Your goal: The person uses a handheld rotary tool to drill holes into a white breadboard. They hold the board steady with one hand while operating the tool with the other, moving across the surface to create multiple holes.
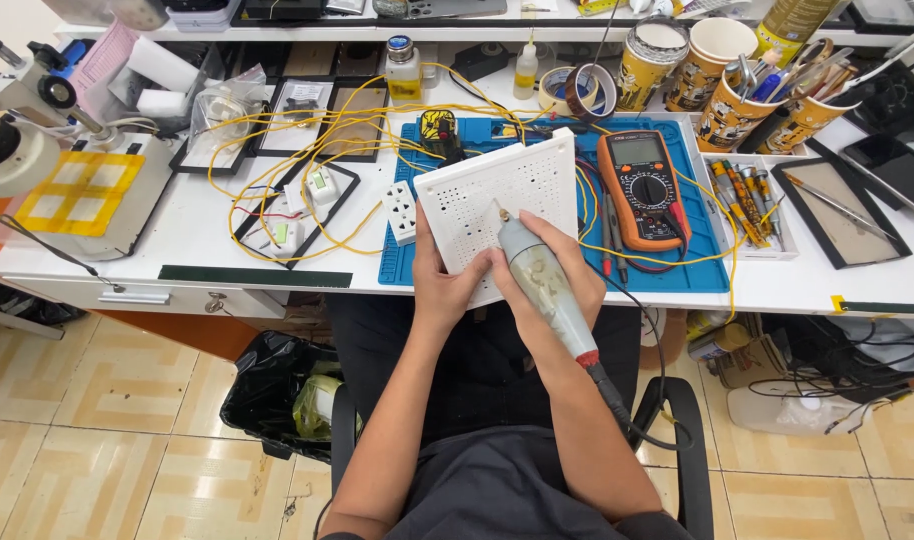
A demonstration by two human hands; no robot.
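A white perforated square board (497, 195) is tilted up at the desk's front edge, over a blue work mat (697, 270). My left hand (445, 285) grips its lower left edge. My right hand (552, 275) holds a grey pen-shaped electric tool (547, 290) with a red collar and a black cord. The tool's thin metal tip touches the board's face near its middle. The cord runs down past my right forearm toward the chair.
An orange multimeter (643, 190) lies on the mat right of the board. Yellow wires (307, 160) loop over the desk to a white socket block (401, 212) and black trays. A microscope (37, 150) stands far left. Paper cups of tools (737, 100) stand at the back right. A black bin (282, 395) is under the desk.
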